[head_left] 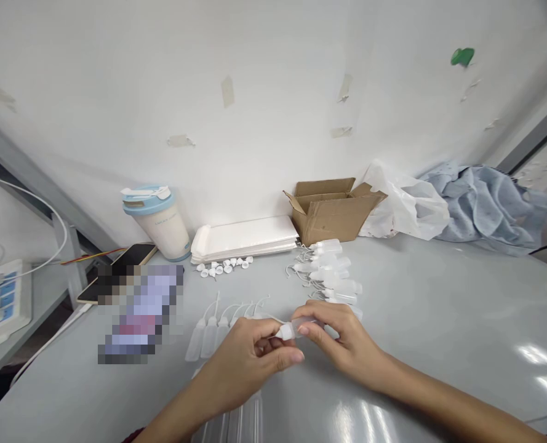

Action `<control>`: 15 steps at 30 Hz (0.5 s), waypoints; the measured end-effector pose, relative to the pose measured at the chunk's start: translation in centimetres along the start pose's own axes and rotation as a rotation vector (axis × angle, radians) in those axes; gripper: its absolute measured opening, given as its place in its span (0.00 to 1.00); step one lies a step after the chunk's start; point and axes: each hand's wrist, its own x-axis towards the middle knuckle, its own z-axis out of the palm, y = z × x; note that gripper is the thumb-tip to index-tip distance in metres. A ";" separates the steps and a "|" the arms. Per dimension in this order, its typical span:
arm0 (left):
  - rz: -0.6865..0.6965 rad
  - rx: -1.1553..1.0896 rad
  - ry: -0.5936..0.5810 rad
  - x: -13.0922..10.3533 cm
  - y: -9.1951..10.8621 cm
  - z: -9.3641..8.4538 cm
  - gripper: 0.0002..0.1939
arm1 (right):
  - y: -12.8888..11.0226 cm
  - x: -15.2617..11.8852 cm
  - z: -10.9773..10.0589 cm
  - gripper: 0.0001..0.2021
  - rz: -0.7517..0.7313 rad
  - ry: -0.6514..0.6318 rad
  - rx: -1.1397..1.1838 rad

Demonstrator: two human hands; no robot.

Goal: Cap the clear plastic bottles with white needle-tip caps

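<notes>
A small translucent bottle (298,328) with a white nozzle cap lies on its side between my hands above the grey table. My right hand (340,335) pinches the bottle's body from the right. My left hand (259,354) is curled at the nozzle end, its fingers round the white cap. Just left of my left hand, several capped bottles (208,338) with thin tubes lie in a row. Behind my right hand is a loose pile of similar bottles (333,271). Partly hidden under my left forearm are several clear bottles (248,421).
Small white caps (227,266) lie before a stack of white envelopes (250,237). Behind stand a cup (162,227) and an open cardboard box (338,218). A plastic bag (407,203) and blue cloth (490,209) are at right. Two phones (141,314) (137,253) and a power strip (8,301) lie left.
</notes>
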 end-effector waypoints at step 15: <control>0.244 0.498 0.149 -0.8 -0.2 0.5 0.17 | -0.3 0.0 0.0 0.18 0.094 -0.104 0.039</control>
